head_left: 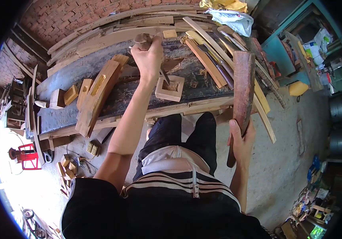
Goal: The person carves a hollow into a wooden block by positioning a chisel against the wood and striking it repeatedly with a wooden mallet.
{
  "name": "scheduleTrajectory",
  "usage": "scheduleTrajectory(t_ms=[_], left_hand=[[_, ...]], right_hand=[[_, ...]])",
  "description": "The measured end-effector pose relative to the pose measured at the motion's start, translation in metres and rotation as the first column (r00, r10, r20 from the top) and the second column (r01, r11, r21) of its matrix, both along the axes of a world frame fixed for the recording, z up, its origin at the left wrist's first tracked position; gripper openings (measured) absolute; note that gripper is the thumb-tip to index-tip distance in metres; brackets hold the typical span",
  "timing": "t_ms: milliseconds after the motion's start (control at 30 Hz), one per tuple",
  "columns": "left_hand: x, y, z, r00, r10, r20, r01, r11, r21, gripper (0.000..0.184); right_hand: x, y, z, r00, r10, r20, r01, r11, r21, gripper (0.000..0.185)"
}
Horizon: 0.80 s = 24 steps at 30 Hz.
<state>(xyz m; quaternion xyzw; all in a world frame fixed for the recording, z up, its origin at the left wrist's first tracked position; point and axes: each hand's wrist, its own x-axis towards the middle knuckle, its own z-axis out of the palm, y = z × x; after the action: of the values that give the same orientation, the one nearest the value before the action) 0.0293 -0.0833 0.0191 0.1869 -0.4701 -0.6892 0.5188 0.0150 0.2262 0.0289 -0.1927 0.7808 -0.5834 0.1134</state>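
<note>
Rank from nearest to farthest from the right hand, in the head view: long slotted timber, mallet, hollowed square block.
1. Mallet: held in the right hand.
2. Hollowed square block: middle of the bench.
3. Long slotted timber: bench's left side.

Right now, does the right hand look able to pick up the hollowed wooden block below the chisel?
Probably not: the right hand is closed around the wooden mallet, and the chisel in the left hand points down at the hollowed block.
</note>
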Motion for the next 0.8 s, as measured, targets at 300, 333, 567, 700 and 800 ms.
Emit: scheduleTrajectory(t_ms=[300, 333, 567, 700, 800], left_hand=[[-0.01, 0.067, 0.007, 0.969, -0.09, 0.231, 0.198, 0.843, -0.5, 0.022], [-0.014, 0.076, 0.003, 0.971, -0.091, 0.223, 0.204, 0.801, -0.563, 0.021], [-0.023, 0.11, -0.022, 0.944, -0.056, 0.326, 0.286, 0.635, -0.718, 0.016], [-0.019, 0.114, -0.022, 0.936, -0.053, 0.349, 0.306, 0.616, -0.726, 0.018], [-0.018, 0.113, -0.023, 0.919, -0.053, 0.392, 0.338, 0.621, -0.708, 0.019]], right_hand=[[-0.002, 0.006, -0.007, 0.999, -0.039, 0.02, 0.04, 0.999, -0.035, 0.031], [-0.002, 0.006, -0.007, 0.999, -0.04, 0.021, 0.041, 0.998, -0.049, 0.031], [-0.001, 0.008, 0.001, 0.997, -0.071, -0.041, 0.067, 0.995, -0.079, 0.036], [-0.001, 0.005, 0.008, 0.965, -0.082, -0.251, 0.011, 0.962, -0.272, 0.043], [-0.007, 0.007, 0.007, 0.921, 0.099, -0.377, -0.15, 0.982, -0.11, 0.045]])
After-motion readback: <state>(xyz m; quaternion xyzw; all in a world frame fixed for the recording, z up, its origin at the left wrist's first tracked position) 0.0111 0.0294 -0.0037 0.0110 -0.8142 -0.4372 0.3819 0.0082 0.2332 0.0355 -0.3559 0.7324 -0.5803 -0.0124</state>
